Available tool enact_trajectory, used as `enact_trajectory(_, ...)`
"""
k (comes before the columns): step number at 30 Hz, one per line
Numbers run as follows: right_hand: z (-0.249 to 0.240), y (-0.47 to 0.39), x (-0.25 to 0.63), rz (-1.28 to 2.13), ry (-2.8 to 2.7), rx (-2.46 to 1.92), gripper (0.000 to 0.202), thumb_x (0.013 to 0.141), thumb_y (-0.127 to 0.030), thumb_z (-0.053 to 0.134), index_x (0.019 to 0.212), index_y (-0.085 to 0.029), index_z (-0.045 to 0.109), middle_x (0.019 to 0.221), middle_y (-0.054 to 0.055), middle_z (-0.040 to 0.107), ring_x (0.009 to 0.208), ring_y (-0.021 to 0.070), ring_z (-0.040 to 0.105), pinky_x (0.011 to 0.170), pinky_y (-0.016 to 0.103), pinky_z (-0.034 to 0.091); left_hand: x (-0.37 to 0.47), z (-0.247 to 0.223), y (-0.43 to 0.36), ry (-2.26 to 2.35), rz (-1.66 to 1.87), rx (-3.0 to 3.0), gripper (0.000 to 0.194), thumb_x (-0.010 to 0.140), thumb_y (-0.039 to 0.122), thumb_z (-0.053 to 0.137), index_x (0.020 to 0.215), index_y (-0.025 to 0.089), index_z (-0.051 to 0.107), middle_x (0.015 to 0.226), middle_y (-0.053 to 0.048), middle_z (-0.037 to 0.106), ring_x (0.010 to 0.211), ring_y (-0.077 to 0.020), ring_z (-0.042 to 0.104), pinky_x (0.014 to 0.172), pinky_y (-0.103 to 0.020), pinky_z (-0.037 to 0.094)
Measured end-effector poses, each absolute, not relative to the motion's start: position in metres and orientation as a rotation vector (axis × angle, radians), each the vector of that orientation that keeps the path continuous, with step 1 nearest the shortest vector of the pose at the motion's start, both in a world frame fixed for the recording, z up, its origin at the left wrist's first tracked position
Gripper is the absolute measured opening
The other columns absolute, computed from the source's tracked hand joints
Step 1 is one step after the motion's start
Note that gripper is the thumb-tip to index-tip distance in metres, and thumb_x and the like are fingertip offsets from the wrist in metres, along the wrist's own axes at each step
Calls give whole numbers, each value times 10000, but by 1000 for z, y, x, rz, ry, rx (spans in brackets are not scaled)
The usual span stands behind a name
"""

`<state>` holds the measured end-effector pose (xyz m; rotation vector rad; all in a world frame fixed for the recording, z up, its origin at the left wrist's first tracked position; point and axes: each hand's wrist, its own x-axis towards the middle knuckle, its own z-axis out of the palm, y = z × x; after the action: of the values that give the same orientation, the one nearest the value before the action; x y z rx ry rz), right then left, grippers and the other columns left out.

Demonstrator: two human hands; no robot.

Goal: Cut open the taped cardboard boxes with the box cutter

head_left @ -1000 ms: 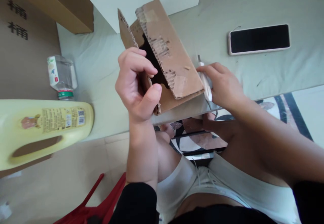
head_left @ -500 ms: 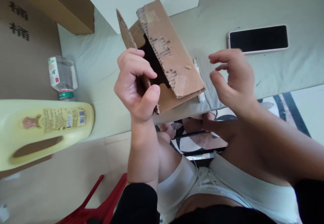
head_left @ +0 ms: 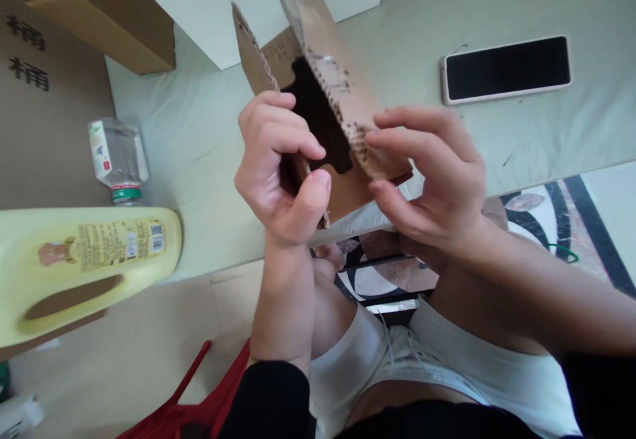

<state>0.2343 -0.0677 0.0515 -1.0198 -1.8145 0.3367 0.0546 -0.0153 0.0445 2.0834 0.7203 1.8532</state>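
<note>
A small brown cardboard box (head_left: 348, 191) is held up tilted, its torn flaps standing apart and its inside dark. My left hand (head_left: 283, 164) is closed around the left flap (head_left: 253, 55), thumb toward me and fingertips over the edge. At the lower corner of the right flap (head_left: 330, 68), my right hand (head_left: 432, 167) has its fingers on the outer face and its thumb by the edge. Ragged corrugation shows along that flap. What lies inside the box cannot be made out.
A phone (head_left: 507, 70) lies on the pale green cloth (head_left: 497, 141) at right. On the left are a clear bottle (head_left: 119, 154), a yellow jug (head_left: 163, 240) and a larger carton (head_left: 114, 15). A white panel (head_left: 258, 2) stands behind; a red chair (head_left: 199, 412) is at lower left.
My right hand has moved left from beside the box and taken hold of the right flap. That flap has tipped more upright. My left hand keeps its grip.
</note>
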Motion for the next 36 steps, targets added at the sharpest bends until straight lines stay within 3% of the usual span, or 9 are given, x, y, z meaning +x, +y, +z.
enact_trajectory(4, 57, -67, 236, 343, -1816, -1123, 287, 927, -265, 575, 1200, -318, 645, 1246, 49, 655, 1190, 292, 628, 1045, 501, 538, 59, 50, -17, 853, 1884, 2030, 273, 872, 535, 579, 770, 282, 567, 647, -23, 517, 702, -228, 517, 940, -598, 456)
enact_trajectory(10, 52, -61, 231, 377, -1711, -1093, 184, 891, -192, 607, 1041, -289, 649, 1097, 51, 692, 1051, 260, 659, 944, 473, 566, 60, 52, -16, 877, 1890, 2062, 218, 852, 465, 565, 746, 276, 588, 626, -36, 516, 683, -229, 522, 852, -598, 483)
enact_trajectory(15, 46, -60, 231, 519, -1758, -1197, 178, 930, -278, 568, 1092, -301, 639, 1213, 76, 645, 1171, 288, 614, 1033, 533, 512, 59, 51, -15, 805, 1893, 2080, 164, 839, 433, 577, 780, 281, 598, 635, -30, 513, 692, -229, 511, 850, -574, 467)
enact_trajectory(20, 53, -60, 229, 407, -1840, -1230, 230, 941, -270, 520, 1146, -301, 619, 1190, 86, 605, 1148, 297, 590, 1006, 519, 498, 59, 50, -15, 794, 1901, 2070, 129, 842, 410, 561, 789, 299, 600, 637, -31, 519, 675, -237, 503, 857, -568, 467)
enact_trajectory(28, 70, -58, 219, 308, -1890, -1283, 146, 930, -196, 457, 1022, -251, 557, 1113, 89, 588, 1077, 274, 575, 988, 496, 486, 59, 51, -17, 824, 1872, 2041, 112, 840, 416, 543, 780, 328, 576, 652, -44, 533, 679, -270, 504, 885, -629, 426)
enact_trajectory(36, 66, -57, 218, 332, -1866, -1205, 138, 927, -170, 454, 989, -243, 553, 1145, 80, 611, 1071, 245, 578, 987, 479, 504, 56, 50, -15, 713, 1885, 2026, 112, 851, 390, 582, 833, 284, 612, 673, -42, 510, 703, -235, 485, 903, -562, 415)
